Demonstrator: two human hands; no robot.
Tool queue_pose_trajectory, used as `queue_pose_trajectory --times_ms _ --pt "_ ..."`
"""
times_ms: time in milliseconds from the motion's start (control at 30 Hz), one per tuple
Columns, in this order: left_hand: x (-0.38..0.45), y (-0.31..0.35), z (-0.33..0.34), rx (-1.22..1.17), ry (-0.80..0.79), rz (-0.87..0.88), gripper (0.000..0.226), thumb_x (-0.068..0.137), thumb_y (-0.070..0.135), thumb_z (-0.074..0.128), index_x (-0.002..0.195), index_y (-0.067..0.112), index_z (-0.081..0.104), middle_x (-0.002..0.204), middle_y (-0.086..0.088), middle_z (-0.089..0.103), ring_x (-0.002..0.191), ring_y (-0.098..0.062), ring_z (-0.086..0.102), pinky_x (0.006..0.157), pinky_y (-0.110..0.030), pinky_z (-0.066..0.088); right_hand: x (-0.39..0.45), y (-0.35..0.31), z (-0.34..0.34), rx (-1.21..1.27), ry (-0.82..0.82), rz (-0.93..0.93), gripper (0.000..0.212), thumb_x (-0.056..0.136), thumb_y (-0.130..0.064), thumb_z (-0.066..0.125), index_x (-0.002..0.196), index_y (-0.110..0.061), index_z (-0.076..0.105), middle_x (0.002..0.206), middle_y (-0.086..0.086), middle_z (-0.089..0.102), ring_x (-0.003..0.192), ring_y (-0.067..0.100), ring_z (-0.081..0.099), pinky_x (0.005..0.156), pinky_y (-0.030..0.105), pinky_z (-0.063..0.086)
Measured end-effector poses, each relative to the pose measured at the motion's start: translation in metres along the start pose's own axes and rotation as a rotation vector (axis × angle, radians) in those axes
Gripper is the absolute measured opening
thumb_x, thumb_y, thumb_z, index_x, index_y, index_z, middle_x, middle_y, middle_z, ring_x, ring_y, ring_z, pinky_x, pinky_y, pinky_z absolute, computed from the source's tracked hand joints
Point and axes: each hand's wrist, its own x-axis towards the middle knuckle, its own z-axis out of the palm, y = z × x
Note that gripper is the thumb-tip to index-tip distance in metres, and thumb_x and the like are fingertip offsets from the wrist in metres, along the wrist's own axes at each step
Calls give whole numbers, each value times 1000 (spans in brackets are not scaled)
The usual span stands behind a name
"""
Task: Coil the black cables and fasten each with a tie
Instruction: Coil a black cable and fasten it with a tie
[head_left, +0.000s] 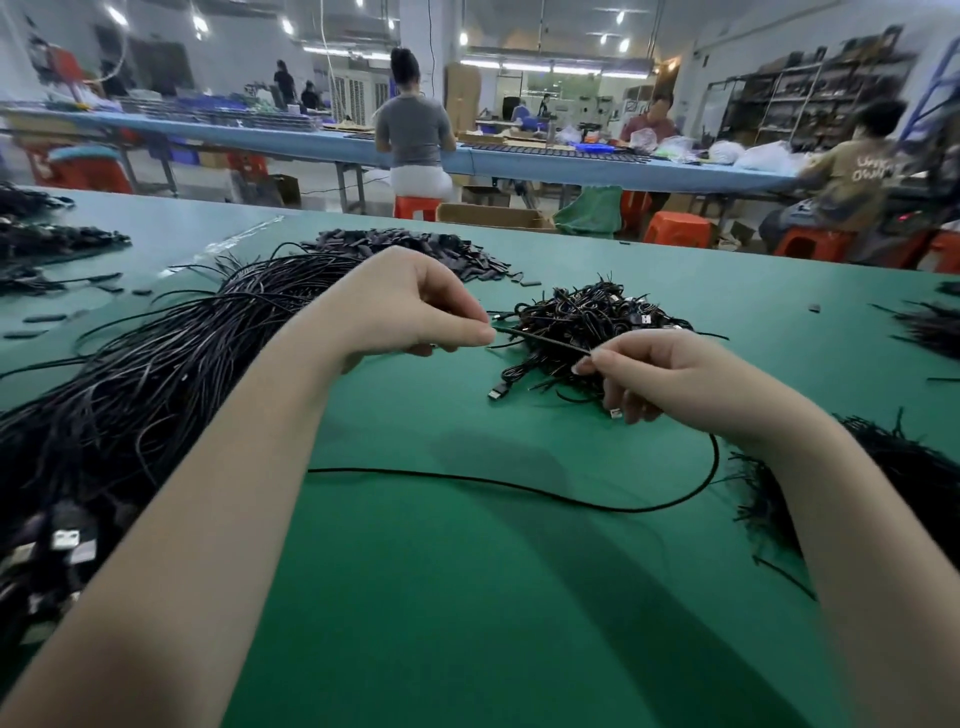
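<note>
A short stretch of black cable (543, 339) runs taut between my two hands above the green table (467, 597). My left hand (415, 306) pinches its left end between thumb and fingers. My right hand (654, 374) pinches the right end, and a silver USB plug (616, 413) shows under its fingers. A long slack part of the black cable (519, 486) lies on the table in a wide curve below my right wrist. Behind my hands sits a heap of coiled cables (597, 317).
A big bundle of loose black cables (130, 395) fills the left side, with USB plugs (62, 540) at its near end. A heap of black ties (883, 483) lies at the right. A mound of small dark pieces (415, 247) is farther back. People work at benches beyond.
</note>
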Motion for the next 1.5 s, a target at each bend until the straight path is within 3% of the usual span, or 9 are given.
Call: queue_pose_trajectory --times_ms 267,533,667,800,900,1000,1100,1333,1500 --pt "7 21 50 -621 37 -157 22 89 41 62 102 24 68 79 12 70 75 -8 63 70 -22 49 9 -24 45 119 371 -188 25 98 -29 51 87 -18 70 51 -13 40 46 4 31 43 18 24" --pt "2 32 52 -727 38 -96 33 101 32 46 75 19 63 69 3 70 63 -9 65 57 -21 53 6 -30 64 235 136 -259 32 102 -17 40 72 -13 47 56 -16 43 51 1 37 54 17 31" --pt "2 40 35 -1019 142 -72 33 101 34 43 75 20 55 59 5 64 61 -13 68 57 -23 54 6 -26 66 429 -61 -247 29 103 -25 41 91 -16 66 60 -12 46 52 7 38 51 19 32" --pt "-11 42 0 -1440 -336 25 37 100 31 40 72 17 59 53 5 58 56 -11 63 57 -27 54 2 -13 62 415 -467 -63 30 96 -42 47 92 -24 72 60 -4 31 51 13 26 49 23 27" --pt "-23 35 -12 -1176 -737 137 37 99 27 39 74 11 61 47 3 51 51 -17 63 57 -29 51 4 -10 48 444 -273 41 36 90 -45 54 61 -24 58 55 -6 25 47 13 19 48 24 19" --pt "-21 27 4 -545 -563 30 42 96 33 39 80 14 73 63 -7 69 61 -22 68 59 -27 54 2 -19 24 568 -24 11 41 94 -42 53 58 -23 59 52 -8 27 44 11 19 45 22 18" --pt "-10 26 21 -391 -360 -51 37 101 29 39 92 11 70 89 -6 75 88 -18 71 73 -23 56 -6 -37 20 512 63 -103 38 98 -40 45 80 -21 72 53 -8 33 42 9 25 40 19 23" --pt "-1 36 20 -710 109 134 35 104 30 33 109 13 63 106 -2 73 101 -12 68 81 -21 54 -8 -43 72 642 -288 -184 29 102 -30 38 98 -23 66 61 -2 34 45 10 24 43 19 23" --pt "-12 34 -12 -1043 -102 307 45 102 38 32 104 18 72 83 6 73 77 -8 69 67 -20 54 4 -6 86 433 -345 64 34 99 -42 43 82 -22 65 59 -5 30 47 10 23 46 21 22"
